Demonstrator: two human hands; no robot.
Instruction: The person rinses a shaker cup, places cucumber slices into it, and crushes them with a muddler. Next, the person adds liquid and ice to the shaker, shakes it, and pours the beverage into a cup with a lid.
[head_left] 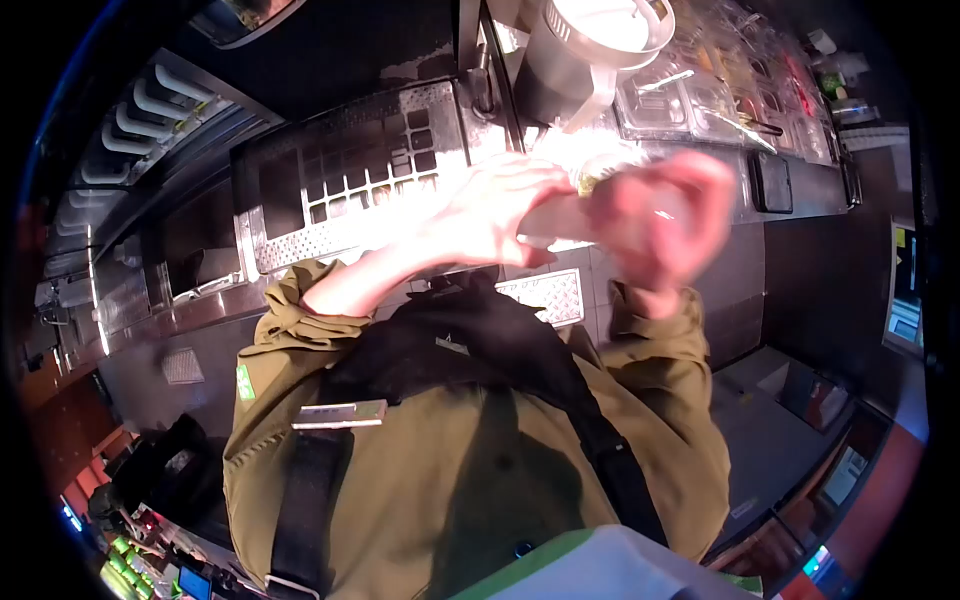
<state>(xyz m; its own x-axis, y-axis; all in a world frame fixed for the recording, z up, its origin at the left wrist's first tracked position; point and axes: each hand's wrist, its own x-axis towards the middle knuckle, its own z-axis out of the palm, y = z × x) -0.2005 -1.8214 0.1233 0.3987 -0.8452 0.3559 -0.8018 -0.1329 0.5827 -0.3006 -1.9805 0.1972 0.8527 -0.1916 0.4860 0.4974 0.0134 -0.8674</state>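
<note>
My left hand [505, 208] reaches in from the left over the brightly lit counter edge. Its fingers and thumb close around a pale, roughly cylindrical object [562, 218], overexposed and of a kind I cannot make out. Just to the right is my right hand [672, 215], smeared by motion, with its fingers curled in. A whitish spot shows among those fingers, but what they hold is hidden. Behind the hands, something small and greenish [590, 184] is partly covered, and glare washes out the counter there.
A large metal pitcher [568, 75] stands behind my hands. Beside it are clear lidded containers [690, 105] and a dark phone-like slab [772, 183]. To the left lies a metal grid rack [350, 165]. Farther left is a row of white curved handles [145, 125].
</note>
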